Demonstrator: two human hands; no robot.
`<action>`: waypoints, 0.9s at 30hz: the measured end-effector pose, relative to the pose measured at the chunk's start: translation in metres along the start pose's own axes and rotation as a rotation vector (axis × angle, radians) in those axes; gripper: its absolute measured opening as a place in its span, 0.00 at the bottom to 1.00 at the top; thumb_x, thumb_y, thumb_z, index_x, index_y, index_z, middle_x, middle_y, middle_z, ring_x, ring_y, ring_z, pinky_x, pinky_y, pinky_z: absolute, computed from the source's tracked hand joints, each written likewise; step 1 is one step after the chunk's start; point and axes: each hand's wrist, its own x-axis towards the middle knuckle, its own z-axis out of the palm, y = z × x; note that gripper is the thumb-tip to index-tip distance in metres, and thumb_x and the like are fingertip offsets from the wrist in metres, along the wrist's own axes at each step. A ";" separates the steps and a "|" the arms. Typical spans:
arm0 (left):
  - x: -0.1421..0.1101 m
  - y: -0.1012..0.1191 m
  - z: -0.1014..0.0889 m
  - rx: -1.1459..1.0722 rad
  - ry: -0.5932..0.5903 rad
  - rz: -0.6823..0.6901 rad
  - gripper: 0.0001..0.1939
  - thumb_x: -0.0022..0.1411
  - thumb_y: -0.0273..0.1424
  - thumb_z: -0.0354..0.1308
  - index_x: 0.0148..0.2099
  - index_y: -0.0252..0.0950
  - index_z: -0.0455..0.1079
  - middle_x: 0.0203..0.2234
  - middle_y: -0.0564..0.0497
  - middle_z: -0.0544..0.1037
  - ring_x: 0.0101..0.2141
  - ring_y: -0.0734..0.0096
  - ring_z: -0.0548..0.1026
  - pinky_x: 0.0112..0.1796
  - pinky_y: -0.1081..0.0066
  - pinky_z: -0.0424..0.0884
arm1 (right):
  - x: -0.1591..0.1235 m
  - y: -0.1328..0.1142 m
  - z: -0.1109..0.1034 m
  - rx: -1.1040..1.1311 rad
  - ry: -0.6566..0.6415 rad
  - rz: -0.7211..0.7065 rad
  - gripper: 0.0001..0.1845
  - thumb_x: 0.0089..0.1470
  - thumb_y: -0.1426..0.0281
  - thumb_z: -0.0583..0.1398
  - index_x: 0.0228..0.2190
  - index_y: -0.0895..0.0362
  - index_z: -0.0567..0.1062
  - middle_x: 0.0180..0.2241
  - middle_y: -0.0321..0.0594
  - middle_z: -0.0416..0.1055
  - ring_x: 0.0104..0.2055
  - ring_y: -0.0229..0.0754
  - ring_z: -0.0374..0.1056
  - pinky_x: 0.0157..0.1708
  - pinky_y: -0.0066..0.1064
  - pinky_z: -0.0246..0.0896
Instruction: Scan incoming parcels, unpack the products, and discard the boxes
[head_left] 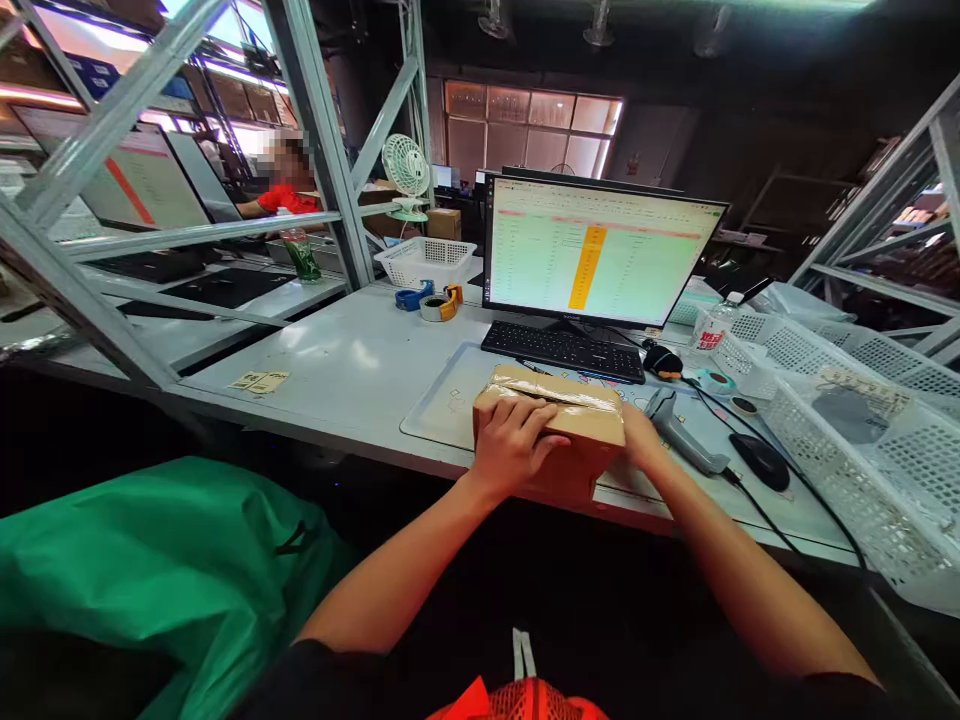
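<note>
At the front edge of a white bench (pixel 345 375), below a lit monitor (pixel 600 250), a taped carton (pixel 581 425) juts toward the person working there. The left hand (pixel 514 435) clasps its near top edge, fingers slightly bent beside a dark slit in the tape, thumb down the front; the right hand (pixel 637 435) meets the right side, its fingers too hidden to tell their grip. Steady counter-pressure, I'd judge, serves best. The screen's rows, a bottle's (pixel 712 325) red lettering and front-left-corner paper slips (pixel 259 382) are unreadable from here.
</note>
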 end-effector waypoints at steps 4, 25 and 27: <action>0.003 0.000 -0.004 0.000 0.092 0.062 0.13 0.70 0.41 0.69 0.50 0.40 0.79 0.43 0.51 0.87 0.44 0.59 0.77 0.52 0.59 0.64 | 0.015 -0.020 -0.041 0.207 0.055 -0.233 0.24 0.73 0.62 0.53 0.61 0.55 0.77 0.58 0.49 0.77 0.56 0.48 0.75 0.54 0.37 0.70; 0.110 -0.007 -0.065 0.055 -0.744 0.095 0.20 0.69 0.42 0.67 0.57 0.37 0.77 0.50 0.43 0.81 0.52 0.50 0.76 0.50 0.58 0.71 | 0.092 -0.048 -0.037 -0.051 -0.254 -0.177 0.31 0.75 0.53 0.52 0.29 0.58 0.81 0.31 0.44 0.78 0.30 0.41 0.64 0.31 0.33 0.50; 0.091 0.008 -0.067 0.213 -0.588 0.135 0.09 0.69 0.32 0.65 0.49 0.35 0.77 0.45 0.42 0.80 0.48 0.50 0.76 0.48 0.57 0.71 | 0.093 -0.045 -0.036 -0.062 -0.223 -0.172 0.31 0.74 0.53 0.52 0.30 0.58 0.82 0.33 0.45 0.79 0.31 0.42 0.65 0.31 0.33 0.51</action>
